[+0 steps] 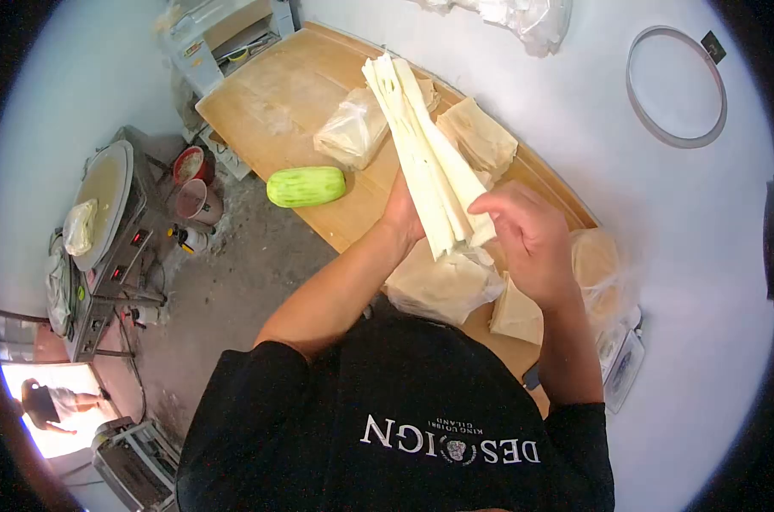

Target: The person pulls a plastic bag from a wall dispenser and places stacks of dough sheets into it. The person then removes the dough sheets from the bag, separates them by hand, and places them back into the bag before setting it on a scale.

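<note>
A long, pale-yellow bundle of folded thin sheets [421, 154] is held up at a slant over the wooden table. My left hand [403, 212] supports it from behind and the left side, fingers mostly hidden behind the bundle. My right hand [530, 237] is at its lower right edge, with curled fingers and the fingertips against the outer sheet. Beneath the bundle's lower end lies a plastic-wrapped stack of flat pale sheets [442, 286]. A peeled light-green gourd-like vegetable [307, 187] rests near the table's left edge.
The wooden table [259, 111] runs along the wall, bearing a bagged stack [353, 128] and loose folded sheets [479, 136]. At left stand a round griddle [105, 200], a red bucket [191, 165] and a white tub [197, 203]. Another person [50, 403] is by the doorway.
</note>
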Demonstrator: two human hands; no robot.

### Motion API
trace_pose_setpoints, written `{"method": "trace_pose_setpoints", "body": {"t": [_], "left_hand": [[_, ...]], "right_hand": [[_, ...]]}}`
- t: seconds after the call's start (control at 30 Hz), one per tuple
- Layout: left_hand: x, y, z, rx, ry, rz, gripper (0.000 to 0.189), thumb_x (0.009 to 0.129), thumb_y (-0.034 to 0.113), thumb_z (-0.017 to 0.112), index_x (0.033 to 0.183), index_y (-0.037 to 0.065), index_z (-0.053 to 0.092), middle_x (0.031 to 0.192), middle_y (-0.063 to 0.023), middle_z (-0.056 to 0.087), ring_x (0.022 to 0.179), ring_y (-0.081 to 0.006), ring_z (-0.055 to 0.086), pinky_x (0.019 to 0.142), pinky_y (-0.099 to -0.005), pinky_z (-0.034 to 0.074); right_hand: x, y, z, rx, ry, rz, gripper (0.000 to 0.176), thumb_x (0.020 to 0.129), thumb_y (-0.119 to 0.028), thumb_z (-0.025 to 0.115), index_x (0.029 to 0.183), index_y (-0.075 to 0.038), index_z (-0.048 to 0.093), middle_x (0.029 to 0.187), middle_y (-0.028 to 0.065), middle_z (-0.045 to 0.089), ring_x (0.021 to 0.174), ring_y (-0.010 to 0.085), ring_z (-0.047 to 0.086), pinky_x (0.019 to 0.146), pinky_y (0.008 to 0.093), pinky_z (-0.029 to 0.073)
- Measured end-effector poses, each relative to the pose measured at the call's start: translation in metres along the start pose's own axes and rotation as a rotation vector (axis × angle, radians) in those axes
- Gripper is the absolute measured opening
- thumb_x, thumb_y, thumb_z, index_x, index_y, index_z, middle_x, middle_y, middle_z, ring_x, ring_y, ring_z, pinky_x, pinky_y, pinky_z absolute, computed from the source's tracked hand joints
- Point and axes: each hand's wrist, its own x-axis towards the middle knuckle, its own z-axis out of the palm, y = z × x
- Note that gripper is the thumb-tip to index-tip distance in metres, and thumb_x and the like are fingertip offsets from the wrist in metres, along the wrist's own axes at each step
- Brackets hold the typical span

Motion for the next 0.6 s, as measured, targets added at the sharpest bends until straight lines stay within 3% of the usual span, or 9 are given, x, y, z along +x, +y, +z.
{"method": "trace_pose_setpoints", "body": {"t": [0.03, 0.07, 0.17, 0.23, 0.33, 0.5, 0.57, 0.6], "left_hand": [[0.005, -0.001, -0.004, 0.023, 0.001, 0.039, 0.054, 0.100, 0.046, 0.036, 0.138, 0.008, 0.040, 0.130, -0.0127, 0.055, 0.118, -0.0281, 0.054, 0.096, -0.0445, 0.051], [0.005, -0.001, -0.004, 0.046, 0.002, 0.078, 0.054, 0.100, 0.046, 0.036, 0.137, 0.007, 0.041, 0.129, -0.0130, 0.055, 0.118, -0.0280, 0.054, 0.095, -0.0441, 0.051], [0.002, 0.001, -0.002, 0.095, 0.001, 0.087, 0.053, 0.101, 0.044, 0.036, 0.138, 0.006, 0.039, 0.129, -0.0135, 0.055, 0.118, -0.0280, 0.054, 0.096, -0.0434, 0.051], [-0.003, 0.003, 0.005, 0.125, 0.033, 0.092, 0.052, 0.101, 0.043, 0.036, 0.137, 0.006, 0.040, 0.129, -0.0135, 0.055, 0.118, -0.0281, 0.054, 0.095, -0.0438, 0.051], [-0.001, 0.002, 0.004, 0.129, 0.052, 0.102, 0.052, 0.101, 0.042, 0.037, 0.137, 0.006, 0.040, 0.129, -0.0138, 0.055, 0.118, -0.0284, 0.054, 0.094, -0.0439, 0.052], [-0.002, 0.001, 0.004, 0.101, 0.099, 0.103, 0.050, 0.100, 0.042, 0.038, 0.133, 0.004, 0.044, 0.124, -0.0157, 0.057, 0.116, -0.0294, 0.056, 0.092, -0.0440, 0.053], [0.005, -0.002, -0.007, 0.101, 0.014, 0.129, 0.048, 0.100, 0.041, 0.038, 0.128, 0.004, 0.049, 0.118, -0.0162, 0.061, 0.110, -0.0292, 0.060, 0.092, -0.0443, 0.053], [0.008, -0.004, -0.011, 0.100, 0.014, 0.129, 0.048, 0.100, 0.041, 0.038, 0.128, 0.004, 0.049, 0.118, -0.0162, 0.061, 0.110, -0.0292, 0.060, 0.092, -0.0443, 0.053]], "right_hand": [[0.001, 0.002, -0.003, -0.115, -0.071, -0.203, 0.008, 0.085, 0.002, 0.059, 0.088, -0.002, 0.065, 0.081, 0.0104, 0.062, 0.066, 0.0168, 0.060, 0.059, 0.0286, 0.047], [0.001, 0.002, -0.002, -0.116, -0.071, -0.202, 0.008, 0.085, 0.002, 0.059, 0.088, -0.002, 0.065, 0.081, 0.0104, 0.062, 0.066, 0.0168, 0.060, 0.059, 0.0286, 0.047], [-0.001, -0.003, 0.002, -0.050, -0.093, -0.047, 0.006, 0.080, -0.002, 0.066, 0.087, -0.002, 0.065, 0.083, 0.0109, 0.062, 0.066, 0.0182, 0.061, 0.059, 0.0298, 0.047], [-0.001, -0.012, 0.002, -0.024, -0.160, 0.042, 0.010, 0.075, 0.003, 0.069, 0.084, 0.001, 0.065, 0.079, 0.0044, 0.058, 0.065, 0.0090, 0.050, 0.057, 0.0236, 0.039], [-0.001, -0.010, 0.006, -0.089, -0.132, 0.024, 0.011, 0.074, 0.001, 0.072, 0.082, 0.001, 0.064, 0.077, 0.0030, 0.056, 0.065, 0.0077, 0.049, 0.058, 0.0224, 0.038], [-0.005, 0.003, 0.006, -0.040, -0.151, 0.099, 0.007, 0.077, 0.003, 0.068, 0.083, 0.000, 0.063, 0.077, 0.0012, 0.055, 0.066, 0.0061, 0.049, 0.058, 0.0220, 0.038], [-0.006, 0.009, 0.006, -0.027, -0.135, 0.093, 0.007, 0.079, 0.004, 0.066, 0.083, 0.000, 0.063, 0.078, 0.0008, 0.055, 0.067, 0.0055, 0.049, 0.058, 0.0219, 0.039], [-0.007, 0.014, 0.007, 0.020, -0.091, 0.234, 0.005, 0.079, 0.000, 0.066, 0.083, -0.001, 0.063, 0.076, 0.0029, 0.055, 0.064, 0.0086, 0.050, 0.055, 0.0253, 0.039]]}}
